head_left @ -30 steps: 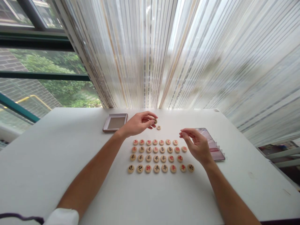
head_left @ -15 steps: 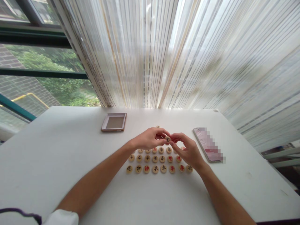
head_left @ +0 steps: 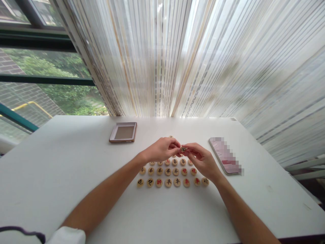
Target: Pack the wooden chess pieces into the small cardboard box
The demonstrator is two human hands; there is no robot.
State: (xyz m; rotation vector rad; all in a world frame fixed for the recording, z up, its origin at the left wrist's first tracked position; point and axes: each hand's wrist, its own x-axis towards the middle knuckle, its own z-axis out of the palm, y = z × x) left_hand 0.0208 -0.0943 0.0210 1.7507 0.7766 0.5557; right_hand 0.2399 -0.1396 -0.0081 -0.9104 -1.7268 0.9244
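Note:
Between the fingertips of my left hand [head_left: 164, 149] and my right hand [head_left: 200, 157] is a round wooden xiangqi piece [head_left: 183, 149] with a black character. Both hands pinch it, above the far rows of pieces. Below them, more xiangqi pieces lie in rows, marked in black or red. The nearest row includes a red-marked piece [head_left: 158, 183] and, at its right end, a black-marked piece [head_left: 205, 182]. One piece [head_left: 171, 137] shows just beyond my left hand. My hands and wrists hide part of the far rows.
The white table [head_left: 76, 162] carries everything. A shallow open box or lid [head_left: 124, 132] lies at the back left. To the right of my right hand is a phone [head_left: 223, 156], partly pixelated. A striped string curtain [head_left: 162, 67] hangs along the table's back edge, with a window at left.
The held piece has shifted slightly right and turned between my fingers. My left fingertips have closed in on it. The rows on the table look the same.

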